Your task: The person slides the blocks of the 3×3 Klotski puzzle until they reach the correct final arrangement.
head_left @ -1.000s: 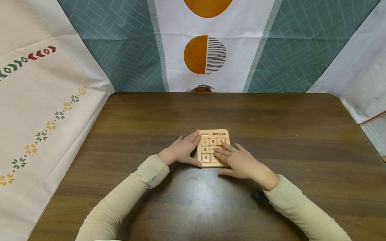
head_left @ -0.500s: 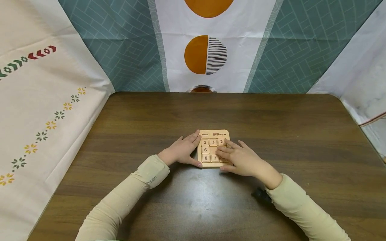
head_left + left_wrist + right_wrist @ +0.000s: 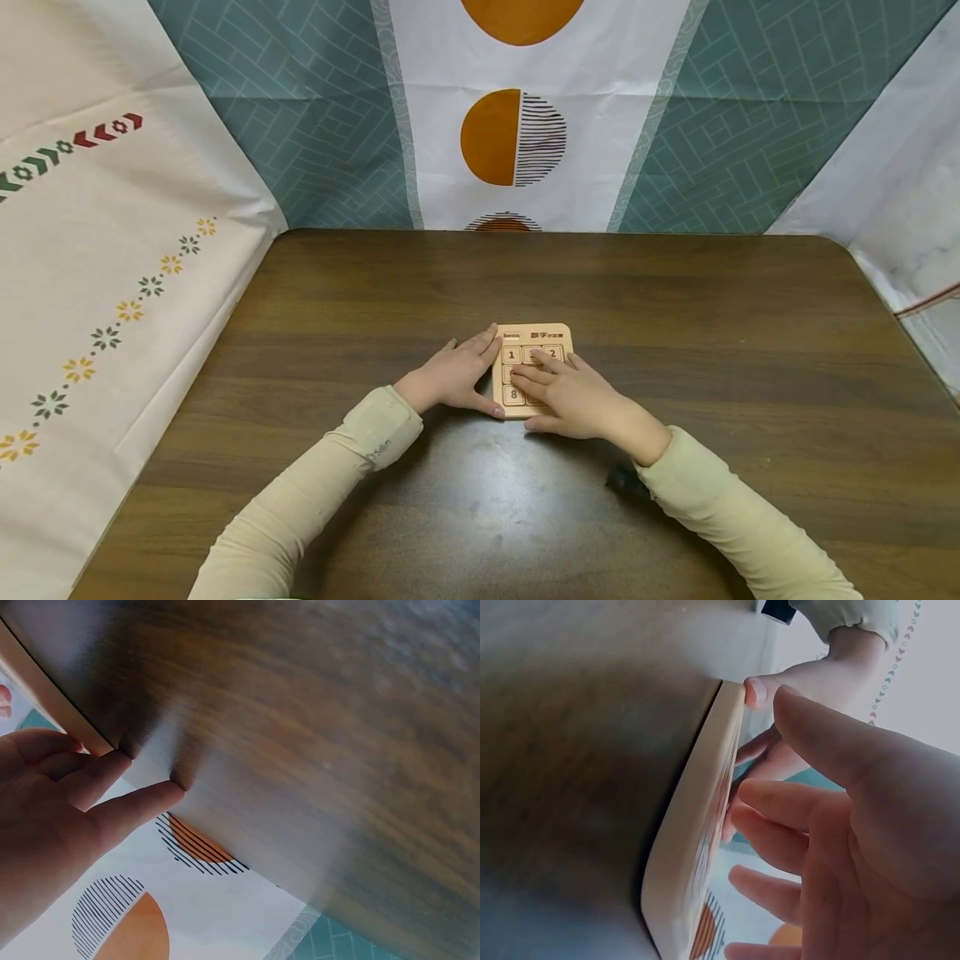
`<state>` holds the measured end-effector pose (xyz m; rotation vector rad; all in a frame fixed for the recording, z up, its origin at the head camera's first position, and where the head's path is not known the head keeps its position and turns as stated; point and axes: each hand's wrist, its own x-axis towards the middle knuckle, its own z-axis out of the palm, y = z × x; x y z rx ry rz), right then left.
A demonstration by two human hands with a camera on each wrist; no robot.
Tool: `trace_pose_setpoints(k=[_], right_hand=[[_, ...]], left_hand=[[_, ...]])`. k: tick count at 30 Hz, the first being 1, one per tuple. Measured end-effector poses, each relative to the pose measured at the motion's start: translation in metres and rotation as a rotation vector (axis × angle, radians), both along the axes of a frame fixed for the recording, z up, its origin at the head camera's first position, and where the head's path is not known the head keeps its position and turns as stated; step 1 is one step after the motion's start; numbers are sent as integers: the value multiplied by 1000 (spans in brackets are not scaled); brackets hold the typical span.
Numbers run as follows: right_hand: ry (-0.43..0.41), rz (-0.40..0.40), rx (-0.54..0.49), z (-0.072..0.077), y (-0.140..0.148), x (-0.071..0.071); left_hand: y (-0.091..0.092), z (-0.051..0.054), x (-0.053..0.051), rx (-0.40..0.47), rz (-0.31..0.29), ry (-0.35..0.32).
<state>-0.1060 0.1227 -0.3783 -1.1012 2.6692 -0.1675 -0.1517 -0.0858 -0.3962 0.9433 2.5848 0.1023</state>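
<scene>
A light wooden number sliding puzzle (image 3: 525,340) lies flat on the brown table. Tiles 1 (image 3: 512,355), 2 (image 3: 552,353) and 8 (image 3: 513,394) show; other tiles are partly or wholly covered. My left hand (image 3: 455,372) rests along the puzzle's left side, its fingers at the edge and thumb by the near corner. In the left wrist view, two extended fingertips touch the tabletop beside the frame. Over the tiles lies my right hand (image 3: 577,398), fingers spread and pointing left, with its thumb near the front edge. Tile contact is hidden in the right wrist view.
The wood-grain table (image 3: 375,275) extends around the puzzle on all sides. A small black object (image 3: 626,482) lies by the right wrist, partly under the sleeve. Patterned cloths (image 3: 337,150) hang behind and to the left.
The right hand shifted slightly right, baring a gap in the puzzle's centre where tile 4 had been, then moved left over tile 6. The left hand kept its place.
</scene>
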Motion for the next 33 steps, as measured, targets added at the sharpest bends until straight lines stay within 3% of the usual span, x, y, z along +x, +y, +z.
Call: trace_pose_setpoints(k=[6, 18, 24, 27, 33], right_hand=[[42, -36, 17, -1, 6, -3], [-29, -7, -18, 4, 13, 9], [54, -117, 0, 3, 25, -2], [57, -166, 26, 1, 30, -8], [35, -153, 35, -3, 24, -13]], left_hand=[[0, 1, 0, -3, 5, -8], [1, 2, 1, -5, 10, -5], [1, 1, 1, -7, 11, -1], [1, 0, 1, -10, 9, 0], [1, 2, 1, -13, 9, -2]])
